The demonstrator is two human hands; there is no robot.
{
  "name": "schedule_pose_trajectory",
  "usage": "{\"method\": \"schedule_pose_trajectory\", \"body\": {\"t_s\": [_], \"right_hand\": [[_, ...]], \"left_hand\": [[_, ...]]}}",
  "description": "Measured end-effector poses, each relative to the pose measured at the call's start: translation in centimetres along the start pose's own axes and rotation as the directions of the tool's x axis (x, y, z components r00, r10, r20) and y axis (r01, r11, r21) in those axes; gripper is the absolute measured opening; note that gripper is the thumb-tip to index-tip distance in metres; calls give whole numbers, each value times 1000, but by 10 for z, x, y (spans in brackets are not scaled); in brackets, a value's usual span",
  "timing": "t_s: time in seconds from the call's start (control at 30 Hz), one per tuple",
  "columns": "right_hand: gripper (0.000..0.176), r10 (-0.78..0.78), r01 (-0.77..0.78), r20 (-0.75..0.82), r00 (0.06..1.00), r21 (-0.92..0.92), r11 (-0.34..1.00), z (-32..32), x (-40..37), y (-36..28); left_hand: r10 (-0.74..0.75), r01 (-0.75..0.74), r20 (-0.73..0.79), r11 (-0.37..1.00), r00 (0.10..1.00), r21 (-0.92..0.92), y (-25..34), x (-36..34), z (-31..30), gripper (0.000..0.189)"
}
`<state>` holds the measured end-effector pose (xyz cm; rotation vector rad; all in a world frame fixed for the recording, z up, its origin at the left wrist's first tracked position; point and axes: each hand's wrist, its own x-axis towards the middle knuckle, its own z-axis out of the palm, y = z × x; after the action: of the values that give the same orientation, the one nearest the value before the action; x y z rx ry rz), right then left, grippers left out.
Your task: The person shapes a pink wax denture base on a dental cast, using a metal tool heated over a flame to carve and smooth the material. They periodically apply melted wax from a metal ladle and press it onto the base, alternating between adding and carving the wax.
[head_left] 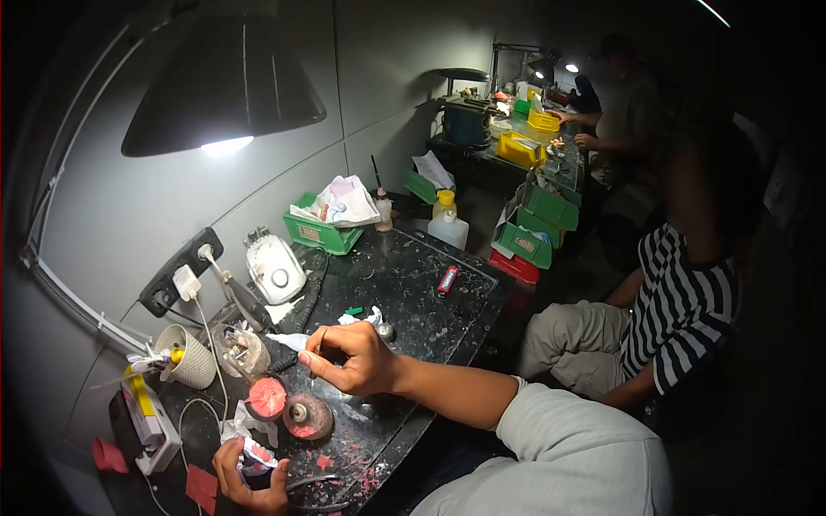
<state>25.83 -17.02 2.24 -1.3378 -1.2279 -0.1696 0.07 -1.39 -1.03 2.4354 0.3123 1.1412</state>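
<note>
My left hand (247, 483) is at the lower left of the bench, its fingers closed around a white dental cast (257, 456) with pink wax on it. Above the bench, my right hand (351, 357) pinches a pale, pointed piece (287, 340); I cannot tell whether it is a tissue or a blade. Below that hand stands a glass spirit burner (308, 418) with a metal wick holder. Beside the burner is a round dark pot of pink wax (268, 396). Crumpled white tissue (249, 424) lies between the pot and my left hand.
A lamp (225, 95) hangs overhead. Along the wall are a woven cup (191, 359), a glass jar (242, 350), a white control box (275, 268) and a green bin (322, 234). A red lighter (448, 280) lies rightward. A person in a striped shirt (688, 297) sits at right.
</note>
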Motion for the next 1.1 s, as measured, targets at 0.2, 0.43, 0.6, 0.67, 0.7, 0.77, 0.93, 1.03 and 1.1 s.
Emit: {"method": "schedule_pose_trajectory", "body": {"t_s": [0.2,0.43,0.6,0.67,0.7,0.77,0.93,1.03,1.1], "right_hand": [[14,5,-5,-22,1000,30,1000,0,-1,0],[15,44,-44,-8,999,44,998,0,2,0],[20,335,-335,1,942,-60,940,1,7,15],[23,350,-351,-21,936,-74,933,1,6,25],[24,348,-349,-26,937,-86,933,2,7,22],[24,361,-360,3,933,-55,931,2,6,25],[19,390,-391,33,920,102,915,5,4,20],[15,394,-387,32,918,281,878,1,4,13],[15,352,-323,-19,936,358,876,-1,4,9]], "left_hand": [[-10,10,0,1000,1000,-1,-4,-1,-1,59],[-3,2,-59,1000,998,-19,-5,2,3,60],[-6,1,-104,999,995,-46,-5,8,1,60],[15,-21,-111,998,994,-55,-4,10,-2,59],[0,-8,-108,997,994,-77,-4,10,-3,59],[4,-15,-110,995,994,-99,-5,9,-5,60],[17,-26,-92,995,996,-100,-5,8,-8,61],[36,-46,-94,993,995,-110,-5,9,-7,62],[37,-47,-85,991,996,-125,-4,8,-7,62]]}}
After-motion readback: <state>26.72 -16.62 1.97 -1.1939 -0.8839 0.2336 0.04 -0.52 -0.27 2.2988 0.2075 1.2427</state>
